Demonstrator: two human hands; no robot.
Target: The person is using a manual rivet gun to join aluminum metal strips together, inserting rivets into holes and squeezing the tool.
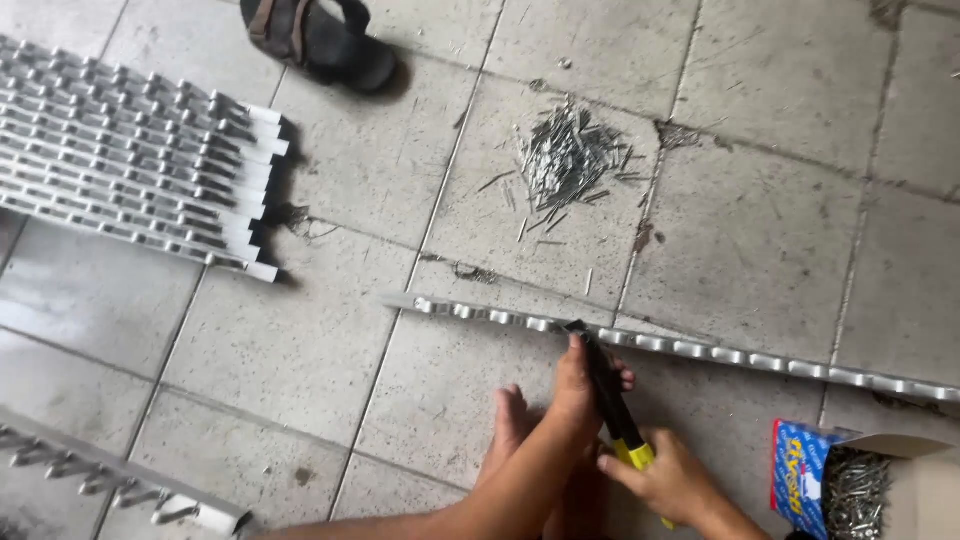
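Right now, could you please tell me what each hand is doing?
Left hand: closed around the black shaft of the riveter, at the metal strip.
Right hand: closed on the riveter's yellow handle.

Bare forearms — sleeveless (a bare foot too)

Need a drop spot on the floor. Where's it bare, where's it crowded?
Bare tiles lie between the stacked strips, the nail pile and the long strip; also right of the pile, above that strip. Crowded: bottom centre, where both hands work the riveter, beside the open nail box.
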